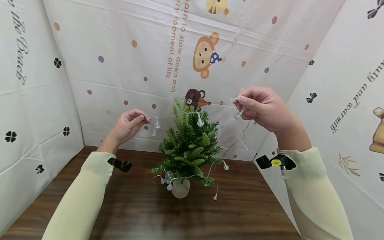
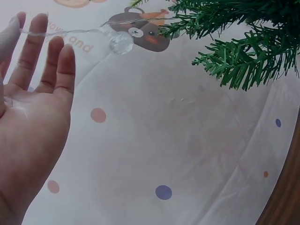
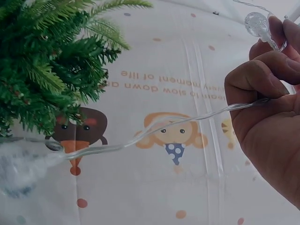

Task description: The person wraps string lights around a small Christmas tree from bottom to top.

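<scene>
A small green artificial Christmas tree [image 1: 192, 146] stands in a pale round pot [image 1: 181, 188] on the table. A clear string of lights with round bulbs runs around its lower branches and past its upper part; one bulb [image 1: 200, 122] hangs before the top. To the tree's left, my left hand [image 1: 127, 126] pinches the wire between thumb and finger, two bulbs dangling beside it. On the other side, raised higher, my right hand [image 1: 261, 106] grips the string, with a bulb [image 3: 257, 24] at its fingers. More wire and bulbs [image 1: 226, 165] trail from it down toward the tree.
The brown wooden table [image 1: 144, 213] carries the tree near its back edge. White printed cloth walls [image 1: 114, 76] rise behind and at both sides. A loose bulb [image 1: 215, 197] hangs low at the right of the pot.
</scene>
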`<state>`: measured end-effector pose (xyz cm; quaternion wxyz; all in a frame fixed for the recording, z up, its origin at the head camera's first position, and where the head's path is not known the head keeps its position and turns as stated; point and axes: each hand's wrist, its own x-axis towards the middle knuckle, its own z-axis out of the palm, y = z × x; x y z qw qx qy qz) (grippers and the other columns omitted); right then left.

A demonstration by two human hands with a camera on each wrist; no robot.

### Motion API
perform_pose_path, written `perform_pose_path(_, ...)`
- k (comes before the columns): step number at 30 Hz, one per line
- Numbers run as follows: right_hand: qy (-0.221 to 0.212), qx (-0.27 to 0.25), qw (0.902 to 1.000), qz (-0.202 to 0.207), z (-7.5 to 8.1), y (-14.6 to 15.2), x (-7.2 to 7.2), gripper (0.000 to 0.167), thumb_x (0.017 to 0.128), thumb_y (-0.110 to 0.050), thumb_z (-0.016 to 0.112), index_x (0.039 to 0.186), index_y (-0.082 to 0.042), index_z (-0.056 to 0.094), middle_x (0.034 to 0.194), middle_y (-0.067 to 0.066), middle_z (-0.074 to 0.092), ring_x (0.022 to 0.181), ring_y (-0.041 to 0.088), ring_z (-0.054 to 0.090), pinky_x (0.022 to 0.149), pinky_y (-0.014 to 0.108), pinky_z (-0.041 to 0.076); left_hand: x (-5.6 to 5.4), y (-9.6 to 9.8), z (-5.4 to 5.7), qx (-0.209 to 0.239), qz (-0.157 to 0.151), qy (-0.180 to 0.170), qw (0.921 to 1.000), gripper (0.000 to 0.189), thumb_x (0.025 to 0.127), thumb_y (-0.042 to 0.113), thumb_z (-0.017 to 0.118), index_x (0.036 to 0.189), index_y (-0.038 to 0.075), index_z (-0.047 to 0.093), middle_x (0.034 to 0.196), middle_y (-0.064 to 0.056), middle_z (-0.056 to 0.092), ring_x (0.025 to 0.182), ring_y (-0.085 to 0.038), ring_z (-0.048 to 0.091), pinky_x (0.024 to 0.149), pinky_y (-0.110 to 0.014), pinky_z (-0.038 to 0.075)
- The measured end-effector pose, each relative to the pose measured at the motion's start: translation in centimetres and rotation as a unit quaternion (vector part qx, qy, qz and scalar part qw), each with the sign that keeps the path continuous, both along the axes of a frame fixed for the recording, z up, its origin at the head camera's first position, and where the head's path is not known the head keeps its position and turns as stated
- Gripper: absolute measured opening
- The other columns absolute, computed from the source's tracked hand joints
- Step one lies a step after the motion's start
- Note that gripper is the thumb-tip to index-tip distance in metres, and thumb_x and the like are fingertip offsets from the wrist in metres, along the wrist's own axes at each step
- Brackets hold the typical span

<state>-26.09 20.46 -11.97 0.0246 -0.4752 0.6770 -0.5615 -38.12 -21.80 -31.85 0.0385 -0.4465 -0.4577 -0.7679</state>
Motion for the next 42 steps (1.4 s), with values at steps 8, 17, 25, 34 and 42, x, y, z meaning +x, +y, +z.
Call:
perform_pose_path(8, 0.021, -0.005, 0.9966, 0.080, -1.2, 0.3, 1.1, 0.033, 0.101, 0.017, 0.039, 0.102, 0.005, 0.069, 0.088, 0.007, 0.060, 0.060, 0.018, 0.029, 0.053, 0.031, 0.021, 0.5, -0.3, -0.5, -0.048, -0.050, 0.024, 0.9973, 0.033, 0.105, -0.009, 0.040, 0.107, -0.001, 0.072, 0.108, -0.009, 0.069, 0.113, -0.021, 0.064, 0.101, -0.026, 0.052)
perform_pose_path(17, 0.056, -0.017, 0.9901, 0.128, -3.2, 2.0, 1.4, 0.031, 0.099, 0.020, 0.040, 0.102, 0.008, 0.068, 0.086, 0.009, 0.059, 0.068, 0.020, 0.034, 0.051, 0.030, 0.024, 1.7, -0.2, -0.7, -0.091, -0.064, 0.020, 0.9936, 0.039, 0.103, -0.013, 0.040, 0.103, 0.003, 0.075, 0.108, -0.004, 0.070, 0.119, -0.020, 0.059, 0.107, -0.025, 0.048)
perform_pose_path(25, 0.081, -0.032, 0.9811, 0.173, -5.3, 3.6, 2.4, 0.025, 0.099, 0.017, 0.046, 0.106, 0.011, 0.069, 0.088, 0.012, 0.058, 0.076, 0.024, 0.043, 0.054, 0.030, 0.036, 2.6, 0.3, -0.7, -0.122, -0.071, 0.039, 0.9892, 0.035, 0.100, -0.014, 0.045, 0.100, 0.005, 0.075, 0.108, -0.004, 0.071, 0.118, -0.019, 0.060, 0.106, -0.027, 0.049)
perform_pose_path(34, 0.100, -0.040, 0.9744, 0.197, -7.9, 5.2, 3.7, 0.025, 0.099, 0.015, 0.045, 0.108, 0.009, 0.068, 0.084, 0.016, 0.052, 0.073, 0.025, 0.042, 0.054, 0.030, 0.034, 4.2, 0.7, 0.0, -0.257, 0.040, 0.086, 0.9616, 0.022, 0.097, -0.007, 0.061, 0.098, 0.008, 0.077, 0.105, -0.012, 0.069, 0.105, -0.022, 0.060, 0.092, -0.029, 0.054)
perform_pose_path(42, 0.037, -0.050, 0.9849, 0.161, -10.5, 8.4, 2.1, 0.036, 0.096, 0.024, 0.033, 0.107, 0.010, 0.065, 0.079, 0.013, 0.042, 0.072, 0.027, 0.039, 0.057, 0.035, 0.031, 5.1, 1.5, 0.2, -0.305, 0.059, 0.121, 0.9427, 0.018, 0.096, -0.006, 0.065, 0.099, 0.007, 0.077, 0.102, -0.011, 0.069, 0.094, -0.020, 0.061, 0.075, -0.031, 0.053)
